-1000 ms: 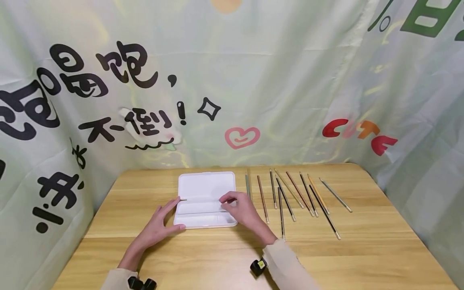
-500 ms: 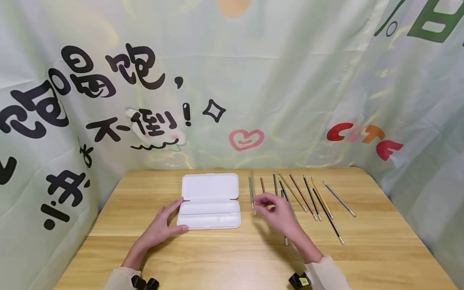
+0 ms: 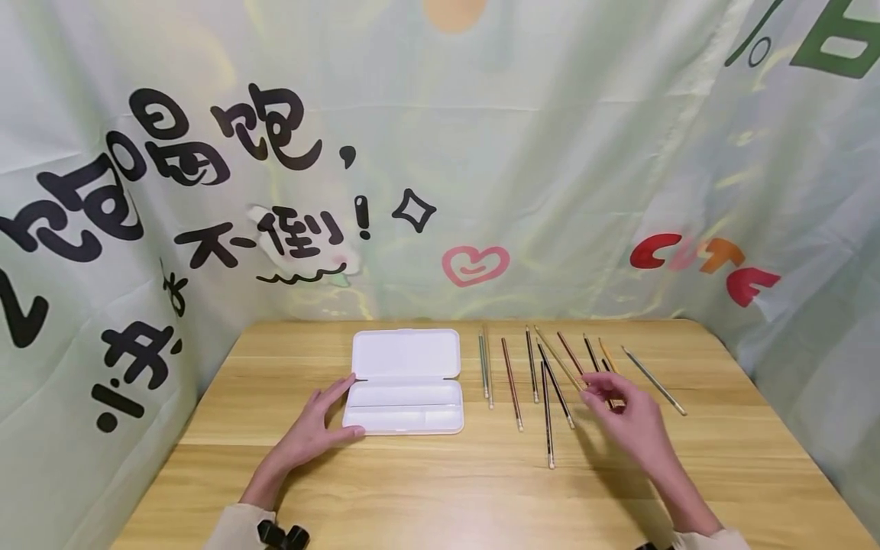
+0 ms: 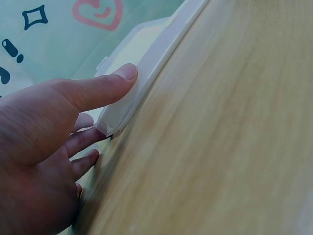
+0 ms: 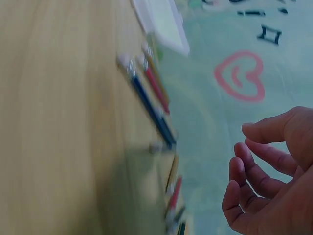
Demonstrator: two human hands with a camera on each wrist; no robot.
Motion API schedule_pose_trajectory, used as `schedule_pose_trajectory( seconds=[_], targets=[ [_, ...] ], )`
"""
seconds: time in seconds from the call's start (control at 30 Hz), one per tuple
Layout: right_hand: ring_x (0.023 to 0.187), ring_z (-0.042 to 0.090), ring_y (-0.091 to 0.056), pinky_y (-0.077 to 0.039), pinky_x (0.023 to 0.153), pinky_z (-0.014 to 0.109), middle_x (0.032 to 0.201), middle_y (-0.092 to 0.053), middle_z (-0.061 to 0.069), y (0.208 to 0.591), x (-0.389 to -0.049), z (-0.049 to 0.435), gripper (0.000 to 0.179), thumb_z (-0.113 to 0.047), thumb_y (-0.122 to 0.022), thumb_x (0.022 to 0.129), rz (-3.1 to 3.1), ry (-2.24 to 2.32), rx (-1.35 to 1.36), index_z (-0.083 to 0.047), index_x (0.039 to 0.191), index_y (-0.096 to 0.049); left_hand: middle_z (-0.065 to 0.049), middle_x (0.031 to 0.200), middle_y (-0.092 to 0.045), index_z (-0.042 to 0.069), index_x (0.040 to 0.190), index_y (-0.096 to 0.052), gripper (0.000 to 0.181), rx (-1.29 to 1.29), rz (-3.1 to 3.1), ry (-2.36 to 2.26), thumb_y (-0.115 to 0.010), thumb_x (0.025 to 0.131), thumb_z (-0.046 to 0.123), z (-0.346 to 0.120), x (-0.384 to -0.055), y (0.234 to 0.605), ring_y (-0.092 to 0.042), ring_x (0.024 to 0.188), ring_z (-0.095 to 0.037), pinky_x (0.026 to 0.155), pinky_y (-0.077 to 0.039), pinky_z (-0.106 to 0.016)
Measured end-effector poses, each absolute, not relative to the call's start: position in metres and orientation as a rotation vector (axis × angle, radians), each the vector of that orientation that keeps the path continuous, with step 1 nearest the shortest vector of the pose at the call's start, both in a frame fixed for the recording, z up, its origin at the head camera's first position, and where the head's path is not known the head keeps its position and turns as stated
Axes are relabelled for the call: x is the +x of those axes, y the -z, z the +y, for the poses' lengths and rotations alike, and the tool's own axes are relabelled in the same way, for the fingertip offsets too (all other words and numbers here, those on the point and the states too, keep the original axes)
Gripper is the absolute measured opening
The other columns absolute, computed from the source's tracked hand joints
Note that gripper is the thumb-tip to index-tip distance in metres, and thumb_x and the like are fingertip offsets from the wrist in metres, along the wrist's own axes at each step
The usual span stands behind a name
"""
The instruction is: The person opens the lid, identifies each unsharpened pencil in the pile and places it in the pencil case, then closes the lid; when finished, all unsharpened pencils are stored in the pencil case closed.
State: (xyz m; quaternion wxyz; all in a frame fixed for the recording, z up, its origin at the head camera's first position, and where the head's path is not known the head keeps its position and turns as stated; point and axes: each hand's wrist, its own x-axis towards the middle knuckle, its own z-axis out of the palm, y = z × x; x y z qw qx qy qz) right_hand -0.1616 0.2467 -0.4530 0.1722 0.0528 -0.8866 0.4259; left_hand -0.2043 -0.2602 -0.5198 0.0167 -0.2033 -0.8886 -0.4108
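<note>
pencils, about twelve, beside one white case

The head view is bright, with soft glare on the wooden table; wrist views are dimmer, the right one blurring the pencils.

Left hand on the white case here, thumb laid across the near rim, fingers spread by the corner, wood-grain table running alongside, pink heart up on the green cloth behind
</note>
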Motion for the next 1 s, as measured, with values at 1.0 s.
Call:
schedule_pose_trajectory(
  seconds=[1.0],
  targets=[
    [0.070, 0.007, -0.060, -0.047, 0.062, 0.025, 0.077, -0.065, -0.005, 0.481, -0.138, 0.325, 0.014, -0.009, -0.080, 0.085, -2.907, -0.847, -0.024, -0.004, 0.096, -0.073, -0.023, 0.160, -0.037, 0.006, 0.159, -0.037, 0.093, -0.629, -2.770, 1.258, -0.085, 0.085, 0.034, -0.261, -0.205, 0.521, -0.031, 0.147, -0.048, 0.116, -0.004, -0.074]
  ],
)
